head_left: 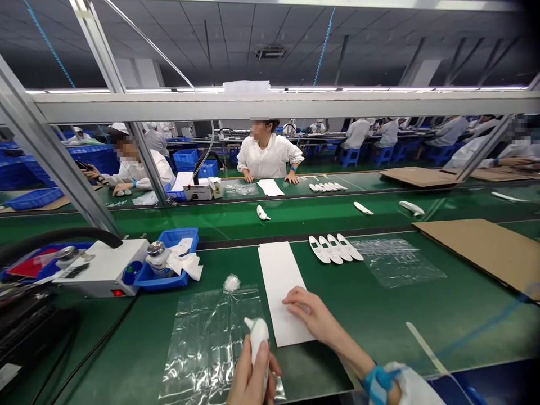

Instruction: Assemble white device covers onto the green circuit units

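Left hand point(248, 379): fingers are wrapping around a white gadget point(259, 333) above the clear bag point(198, 343).
Right hand point(314, 316): fingers are bending with a narrow gap over the white paper point(280, 275); I can't tell if they're touching it.
Gadget step: the person seems to be just holding it; moving it next would be calling for a steady grip.
Hidden bits: fingers are covering the gadget's lower part; the picture's edge is cutting off the left wrist.

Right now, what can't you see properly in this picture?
From the head view:
- White plastic handheld device with pointed tip: lower part hidden by the left hand.
- Flat brown cardboard sheet: cut off by right edge.
- Distant white-coated workers: their work is too small.
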A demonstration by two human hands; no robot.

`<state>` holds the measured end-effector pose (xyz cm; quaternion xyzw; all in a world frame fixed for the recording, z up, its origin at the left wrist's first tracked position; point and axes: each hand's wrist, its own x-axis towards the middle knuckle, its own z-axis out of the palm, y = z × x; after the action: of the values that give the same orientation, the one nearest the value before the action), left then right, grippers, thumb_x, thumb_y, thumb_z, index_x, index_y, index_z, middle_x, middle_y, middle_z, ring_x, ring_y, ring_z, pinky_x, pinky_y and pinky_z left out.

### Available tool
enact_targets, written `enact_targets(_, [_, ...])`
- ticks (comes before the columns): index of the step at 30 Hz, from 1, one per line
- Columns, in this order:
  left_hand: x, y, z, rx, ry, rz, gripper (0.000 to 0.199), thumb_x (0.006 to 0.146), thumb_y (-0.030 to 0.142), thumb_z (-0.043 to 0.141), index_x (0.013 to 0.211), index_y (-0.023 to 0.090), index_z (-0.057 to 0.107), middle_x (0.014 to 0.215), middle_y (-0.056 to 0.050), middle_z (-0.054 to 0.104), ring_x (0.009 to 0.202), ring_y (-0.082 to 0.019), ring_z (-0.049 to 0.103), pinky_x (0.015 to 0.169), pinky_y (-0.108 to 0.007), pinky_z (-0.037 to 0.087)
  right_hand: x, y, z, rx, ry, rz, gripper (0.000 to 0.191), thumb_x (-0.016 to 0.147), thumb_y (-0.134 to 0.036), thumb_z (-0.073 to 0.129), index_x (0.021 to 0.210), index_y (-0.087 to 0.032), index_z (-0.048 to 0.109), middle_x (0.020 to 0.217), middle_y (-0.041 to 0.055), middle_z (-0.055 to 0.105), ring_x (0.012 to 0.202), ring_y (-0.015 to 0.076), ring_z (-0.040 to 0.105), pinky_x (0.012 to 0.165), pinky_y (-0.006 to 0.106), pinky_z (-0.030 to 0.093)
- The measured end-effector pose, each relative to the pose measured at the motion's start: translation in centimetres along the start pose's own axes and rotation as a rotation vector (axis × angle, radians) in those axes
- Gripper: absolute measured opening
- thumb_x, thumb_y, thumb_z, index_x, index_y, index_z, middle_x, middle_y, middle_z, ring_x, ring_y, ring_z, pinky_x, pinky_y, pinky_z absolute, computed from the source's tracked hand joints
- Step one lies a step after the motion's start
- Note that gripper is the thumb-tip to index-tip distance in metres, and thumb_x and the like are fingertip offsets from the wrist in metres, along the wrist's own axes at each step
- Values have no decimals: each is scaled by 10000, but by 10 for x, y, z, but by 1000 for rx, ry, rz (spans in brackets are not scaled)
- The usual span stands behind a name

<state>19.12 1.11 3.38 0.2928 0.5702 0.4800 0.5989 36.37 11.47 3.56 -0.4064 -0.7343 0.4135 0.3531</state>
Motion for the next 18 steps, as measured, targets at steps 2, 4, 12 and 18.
enact_targets(2, [15, 8, 14, -64, -50, 67, 591, 713, 704, 594, 922, 153, 641, 772, -79, 688, 668, -201, 655, 620, -286, 532, 13, 14, -16, -158, -10, 11, 184, 875, -232, 525, 879, -191, 704, 908, 63, 619, 869, 206, 589, 806, 346, 438])
enact_targets(4, [27, 13, 23, -42, -33, 117, 568, 716, 670, 624, 920, 140, 653, 912, -124, 712, 909, -261, 664, 857, -344, 510, 20, 20, -20, -216, -38, 30, 154, 846, -174, 542, 831, -198, 694, 887, 41, 605, 868, 199, 580, 828, 356, 415])
enact_targets(12, [38, 6, 26, 102, -1, 107, 620, 730, 688, 583, 1032, 149, 635, 1069, -155, 714, 1084, -310, 617, 979, -389, 422, 23, 13, -6, -352, -54, 98, 141, 805, -79, 500, 741, -190, 560, 836, 6, 574, 853, 189, 521, 828, 372, 351])
enact_targets(18, [35, 8, 28, 53, 17, 46, 712, 717, 677, 610, 1170, 128, 575, 1121, -179, 700, 1155, -322, 591, 1017, -394, 404, 20, 11, -10, -344, -90, 68, 161, 854, -91, 490, 838, -203, 605, 897, 13, 585, 894, 184, 530, 825, 360, 345])
